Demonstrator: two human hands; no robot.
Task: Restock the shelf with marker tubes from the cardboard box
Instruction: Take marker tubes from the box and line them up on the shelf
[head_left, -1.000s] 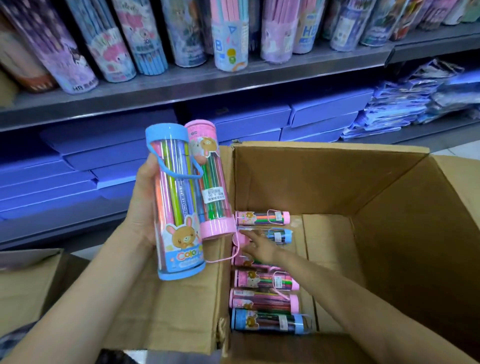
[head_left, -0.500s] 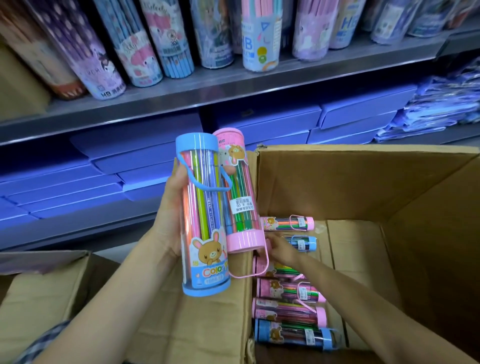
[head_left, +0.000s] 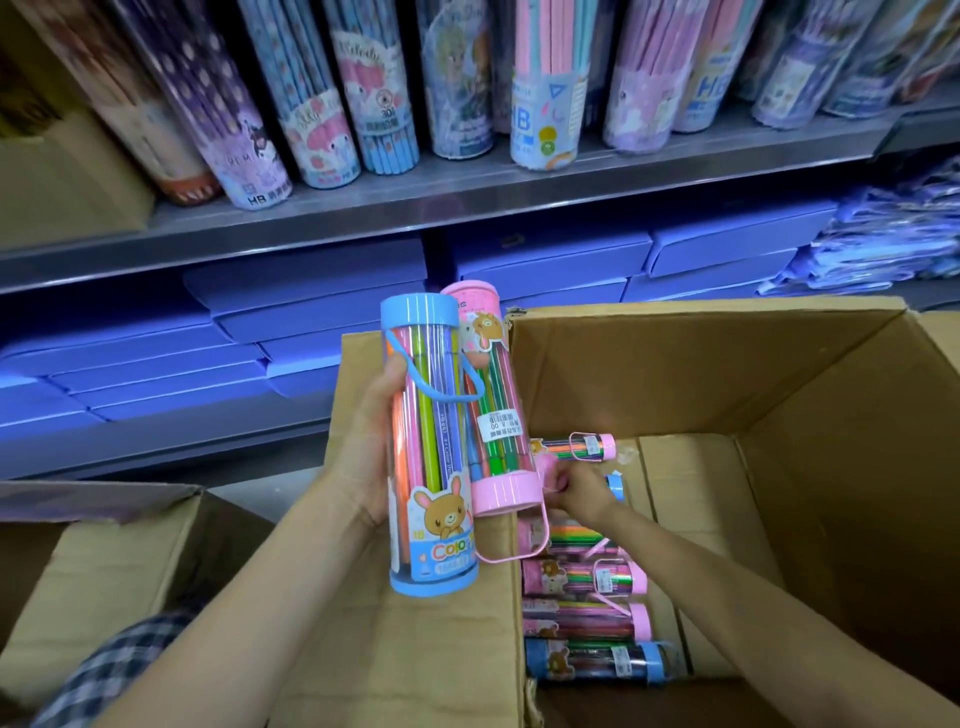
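Note:
My left hand (head_left: 366, 447) holds two marker tubes upright over the box's left flap: a blue-capped tube (head_left: 434, 447) with a bear label and, behind it, a pink-capped tube (head_left: 491, 410). My right hand (head_left: 576, 491) reaches down into the open cardboard box (head_left: 701, 325). Its fingers curl round a lying blue-capped tube (head_left: 616, 486), of which only the cap end shows. Several more marker tubes (head_left: 582, 577) lie in a column along the box's left wall, from a pink one (head_left: 576, 447) at the top to a blue one (head_left: 597, 667) at the bottom.
A grey shelf (head_left: 467, 200) above carries several tall pencil tubes (head_left: 543, 88). Below it, stacks of flat blue boxes (head_left: 311, 296) fill the lower shelf. A second open cardboard box (head_left: 104, 551) stands at the lower left. The right part of the box floor (head_left: 691, 519) is bare cardboard.
My right hand went from resting flat on the blue-capped tube in the box to curling its fingers round it. My left hand keeps both tubes raised.

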